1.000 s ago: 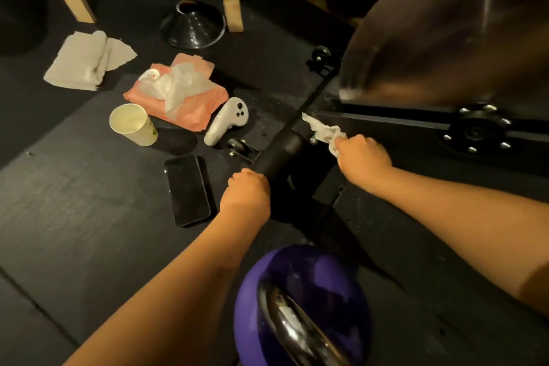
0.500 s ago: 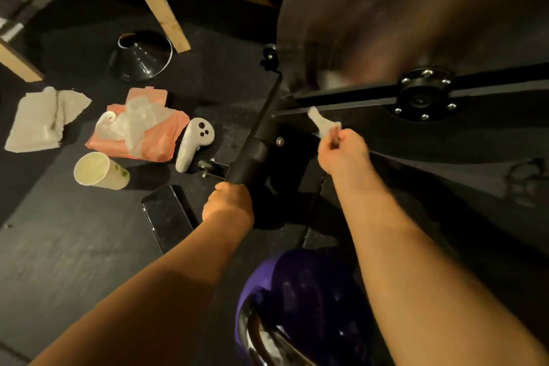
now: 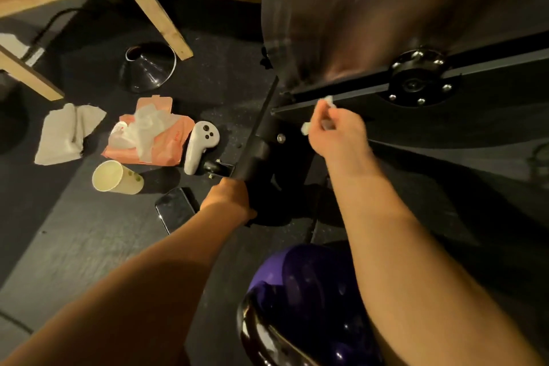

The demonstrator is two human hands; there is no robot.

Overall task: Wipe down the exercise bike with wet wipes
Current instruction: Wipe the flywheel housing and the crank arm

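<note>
The exercise bike fills the right half: a big steel flywheel, a black frame bar across it with a bolted hub, and a black base tube running down to the floor. My right hand pinches a small crumpled white wet wipe against the frame bar's left end. My left hand grips the lower end of the base tube. An open orange pack of wet wipes lies on the floor to the left.
On the dark floor lie a folded white cloth, a tipped paper cup, a white controller, a black phone and a black cone shade. A wooden table leg stands behind. A purple ball sits below my arms.
The view has swung, so the bike sits larger and more central. My right hand has moved up with the wipe from the base tube joint to the frame bar. My left hand keeps its grip.
</note>
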